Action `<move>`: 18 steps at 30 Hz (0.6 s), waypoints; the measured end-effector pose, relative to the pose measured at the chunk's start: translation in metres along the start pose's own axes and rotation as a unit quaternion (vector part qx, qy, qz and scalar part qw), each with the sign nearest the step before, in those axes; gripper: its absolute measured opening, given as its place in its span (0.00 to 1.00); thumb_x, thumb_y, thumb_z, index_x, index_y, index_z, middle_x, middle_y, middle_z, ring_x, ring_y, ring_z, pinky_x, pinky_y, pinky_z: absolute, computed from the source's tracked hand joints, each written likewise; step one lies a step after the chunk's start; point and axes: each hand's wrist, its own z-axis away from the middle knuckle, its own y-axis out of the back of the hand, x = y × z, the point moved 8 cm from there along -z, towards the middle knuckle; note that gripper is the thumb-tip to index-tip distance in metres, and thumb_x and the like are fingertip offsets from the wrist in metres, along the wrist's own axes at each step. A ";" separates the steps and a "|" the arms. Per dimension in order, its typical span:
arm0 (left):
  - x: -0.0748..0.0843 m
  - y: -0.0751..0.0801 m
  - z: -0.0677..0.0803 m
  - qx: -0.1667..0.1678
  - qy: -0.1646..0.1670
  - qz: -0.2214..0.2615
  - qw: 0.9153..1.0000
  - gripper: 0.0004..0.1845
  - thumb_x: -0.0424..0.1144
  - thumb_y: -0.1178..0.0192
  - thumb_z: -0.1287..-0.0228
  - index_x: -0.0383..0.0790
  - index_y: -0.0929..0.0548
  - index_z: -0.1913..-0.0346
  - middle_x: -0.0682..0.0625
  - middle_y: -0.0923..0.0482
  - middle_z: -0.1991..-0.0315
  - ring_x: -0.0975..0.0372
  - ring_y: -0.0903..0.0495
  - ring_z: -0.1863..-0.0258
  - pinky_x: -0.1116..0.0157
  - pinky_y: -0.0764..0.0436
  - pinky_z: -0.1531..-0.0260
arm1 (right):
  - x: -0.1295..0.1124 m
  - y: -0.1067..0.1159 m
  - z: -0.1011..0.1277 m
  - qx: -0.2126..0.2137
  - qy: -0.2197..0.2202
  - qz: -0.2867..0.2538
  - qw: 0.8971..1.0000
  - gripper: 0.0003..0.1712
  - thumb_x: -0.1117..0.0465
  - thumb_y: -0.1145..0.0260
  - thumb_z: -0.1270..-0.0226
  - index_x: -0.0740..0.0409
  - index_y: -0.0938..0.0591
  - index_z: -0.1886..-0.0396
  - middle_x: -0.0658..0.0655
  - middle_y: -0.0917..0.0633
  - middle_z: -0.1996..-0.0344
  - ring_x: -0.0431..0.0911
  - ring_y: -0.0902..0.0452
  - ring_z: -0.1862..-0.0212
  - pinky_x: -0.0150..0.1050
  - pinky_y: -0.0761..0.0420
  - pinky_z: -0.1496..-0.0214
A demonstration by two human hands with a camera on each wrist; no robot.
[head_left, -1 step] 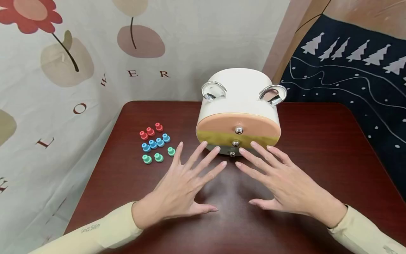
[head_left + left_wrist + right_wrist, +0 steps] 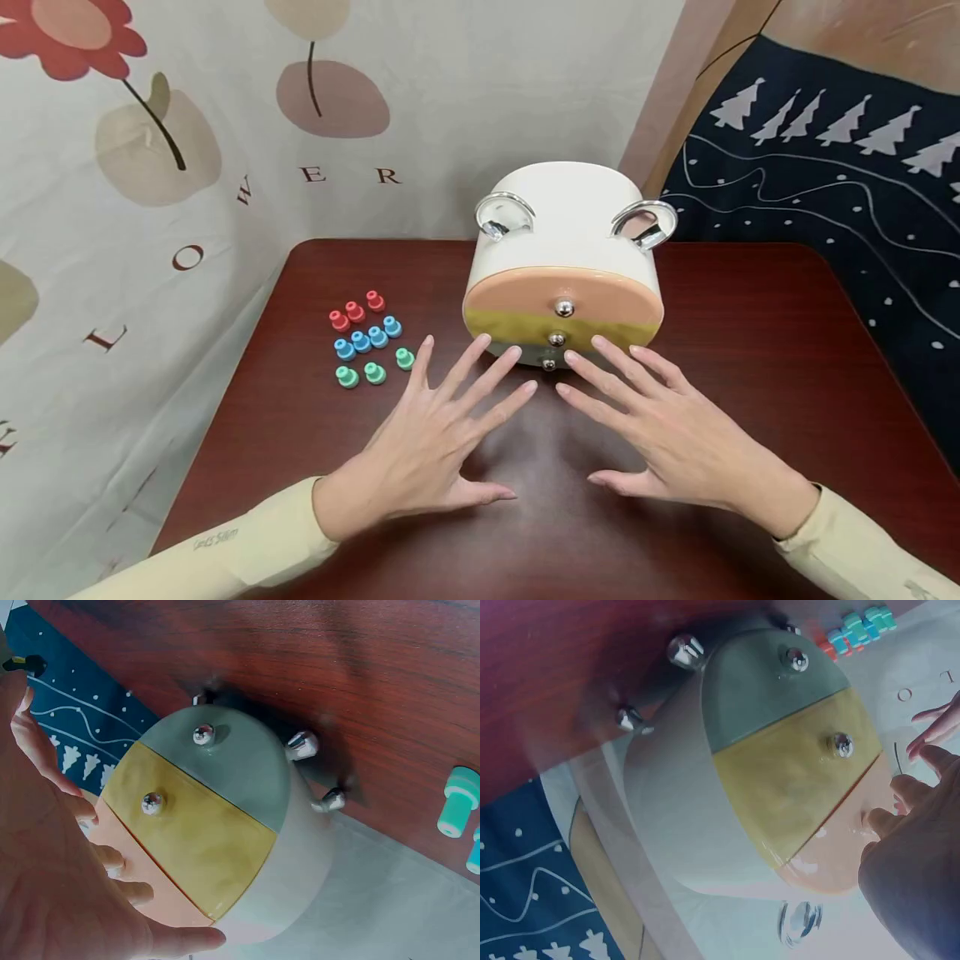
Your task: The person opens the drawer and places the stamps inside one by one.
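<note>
My left hand [image 2: 431,442] and right hand [image 2: 682,442] are held palm down with fingers spread, and both hold nothing. Just beyond the fingertips stands a small white cabinet [image 2: 566,212] with two silver ring-shaped ears on top. Its front carries a peach drawer [image 2: 517,293], a mustard drawer [image 2: 199,840] and a grey-green drawer [image 2: 757,694], each with a round silver knob; all three look closed. The fingertips overlap the cabinet's lower front in the head view; I cannot tell whether they touch it. Short silver feet [image 2: 302,745] show in the left wrist view.
Left of the cabinet, on the dark red-brown table [image 2: 750,333], stand small stepped plastic pegs in rows: three red pegs [image 2: 355,312], several blue pegs [image 2: 361,341] and three green pegs [image 2: 375,372]. A printed cloth [image 2: 450,100] hangs behind; a navy tree-patterned cloth [image 2: 810,183] hangs at right.
</note>
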 end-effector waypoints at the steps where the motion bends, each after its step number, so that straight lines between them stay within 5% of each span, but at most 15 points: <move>1: 0.001 -0.001 0.000 -0.002 -0.001 0.003 1.000 0.61 0.87 0.48 0.41 0.56 0.40 0.12 0.46 0.57 0.10 0.42 0.56 0.13 0.20 0.46 0.32 | 0.000 0.000 0.001 0.000 0.000 -0.002 1.000 0.49 0.22 0.51 0.21 0.47 0.30 0.15 0.55 0.45 0.12 0.59 0.53 0.13 0.55 0.58 0.14; 6: 0.000 -0.003 0.000 0.003 0.002 0.007 1.000 0.60 0.86 0.48 0.39 0.52 0.39 0.12 0.43 0.55 0.11 0.42 0.54 0.14 0.23 0.41 0.31 | -0.001 0.005 0.002 0.019 0.007 -0.010 1.000 0.47 0.24 0.49 0.20 0.48 0.28 0.16 0.56 0.43 0.12 0.57 0.49 0.14 0.55 0.54 0.15; 11: -0.006 0.006 -0.014 0.103 0.017 0.019 0.994 0.53 0.75 0.42 0.30 0.37 0.31 0.18 0.37 0.31 0.22 0.44 0.29 0.24 0.40 0.21 0.43 | 0.008 0.037 -0.007 0.151 0.051 -0.029 0.987 0.40 0.33 0.43 0.18 0.57 0.20 0.25 0.65 0.29 0.21 0.63 0.31 0.24 0.57 0.36 0.29; 14: -0.014 0.014 -0.030 0.187 0.042 0.067 0.979 0.43 0.62 0.34 0.26 0.30 0.25 0.24 0.38 0.20 0.34 0.47 0.18 0.36 0.50 0.17 0.50 | 0.021 0.059 -0.012 0.245 0.062 -0.036 0.967 0.35 0.37 0.40 0.18 0.62 0.16 0.32 0.70 0.23 0.28 0.68 0.26 0.31 0.55 0.33 0.31; 18: -0.024 0.021 -0.050 0.269 0.073 0.150 0.949 0.34 0.50 0.27 0.28 0.29 0.21 0.29 0.41 0.16 0.41 0.52 0.15 0.45 0.55 0.14 0.48 | 0.045 0.073 -0.019 0.287 0.026 -0.048 0.956 0.36 0.36 0.39 0.19 0.62 0.16 0.32 0.71 0.25 0.27 0.69 0.31 0.28 0.51 0.40 0.23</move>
